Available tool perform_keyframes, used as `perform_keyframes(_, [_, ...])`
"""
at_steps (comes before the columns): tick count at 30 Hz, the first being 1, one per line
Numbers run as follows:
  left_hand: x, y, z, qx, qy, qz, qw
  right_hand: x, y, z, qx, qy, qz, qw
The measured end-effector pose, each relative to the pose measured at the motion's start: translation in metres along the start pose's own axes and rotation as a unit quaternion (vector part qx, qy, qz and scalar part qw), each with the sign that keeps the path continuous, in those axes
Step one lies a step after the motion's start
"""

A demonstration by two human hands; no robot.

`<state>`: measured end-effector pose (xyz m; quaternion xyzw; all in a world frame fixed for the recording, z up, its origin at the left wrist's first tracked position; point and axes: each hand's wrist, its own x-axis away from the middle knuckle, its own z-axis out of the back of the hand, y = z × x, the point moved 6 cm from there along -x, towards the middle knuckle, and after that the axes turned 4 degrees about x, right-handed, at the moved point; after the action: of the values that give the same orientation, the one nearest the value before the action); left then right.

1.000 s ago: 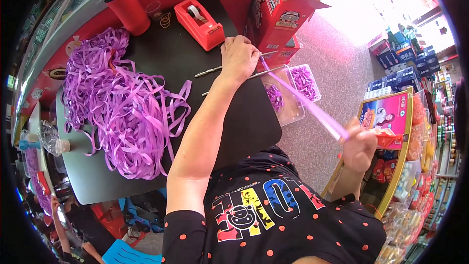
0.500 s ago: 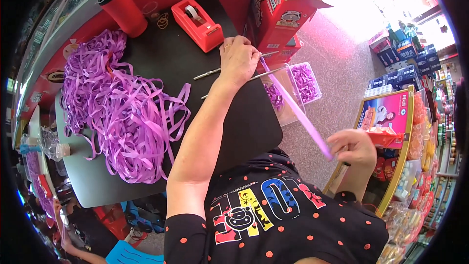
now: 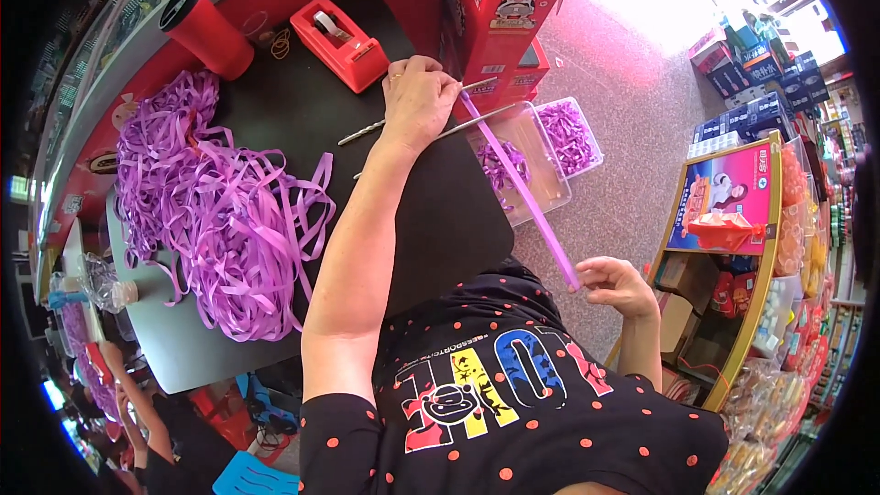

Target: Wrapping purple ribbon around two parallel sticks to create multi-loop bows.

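My left hand (image 3: 420, 101) is closed over two thin metal rods at the table's far right edge; its fingertips are hidden. One rod (image 3: 359, 134) looks twisted like a drill bit, and the other rod (image 3: 495, 116) is smooth. A purple ribbon (image 3: 522, 188) runs from the rods beside my left hand down to my right hand (image 3: 619, 286), which pinches its lower end. Under the ribbon, a clear plastic tray (image 3: 550, 197) holds short purple pieces. Beyond it stands a second clear box (image 3: 600, 158) of such pieces. A big heap of loose purple ribbon (image 3: 238, 247) covers the table's left side.
A red tape dispenser (image 3: 339, 44) and a red tumbler (image 3: 209, 37) with a black lid stand at the back of the dark table (image 3: 431, 238). Red cartons (image 3: 500, 27) rise behind my left hand. At right stands a display shelf (image 3: 715, 312). Another person's arm (image 3: 142, 394) shows lower left.
My right hand has come in leftward with the ribbon end, and the ribbon now hangs steeper. My left hand stays on the rods. The whole view has shifted slightly.
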<state>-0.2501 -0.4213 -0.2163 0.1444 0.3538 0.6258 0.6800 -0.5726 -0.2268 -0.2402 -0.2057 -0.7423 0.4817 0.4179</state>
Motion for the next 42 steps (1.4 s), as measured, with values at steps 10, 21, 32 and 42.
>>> perform_keyframes(10, [0.000, -0.001, 0.001, 0.009, 0.020, -0.014, 1.000, -0.009, -0.081, 0.007, -0.006, -0.083, 0.356, 0.931])
perform_keyframes(21, [-0.001, 0.002, 0.002, 0.021, 0.022, -0.016, 0.999, -0.164, -0.290, -0.061, 0.192, -0.111, 0.446, 0.867])
perform_keyframes(32, [0.003, 0.008, 0.010, 0.039, 0.025, -0.015, 0.999, -0.369, -0.250, -0.049, 0.023, -0.050, 0.313, 0.948])
perform_keyframes(42, [0.002, 0.009, 0.010, 0.043, 0.040, 0.008, 0.998, -0.432, -0.180, -0.034, -0.058, -0.066, 0.230, 0.969])
